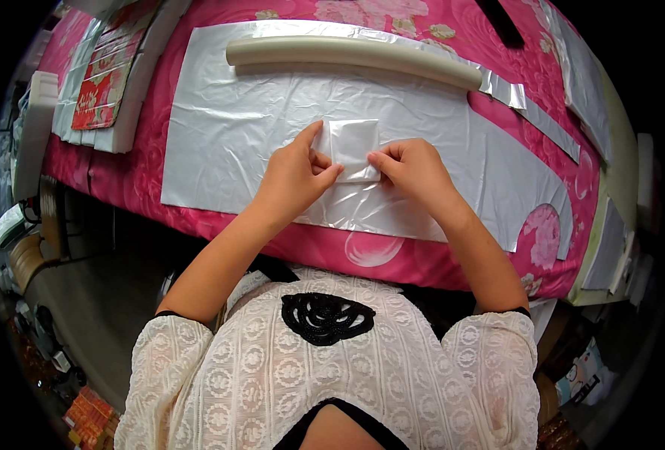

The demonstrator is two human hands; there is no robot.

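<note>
Our right hand pinches; our left hand rests, thumb and forefinger spread. On the silver sheet, under a cream tube, lies the pinched silver square packet, seemingly formed; whether finishing remains, we cannot tell.

Silver square, underside hidden

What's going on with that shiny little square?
A person is handling the small silvery square with bare hands. The left hand has its thumb at the left edge, with the index finger stretched out beside it; the right hand pinches the right edge. The square lies flat on a big, wrinkled silvery sheet over a pink flowered cloth. A long pale tube lies farther back.
</note>
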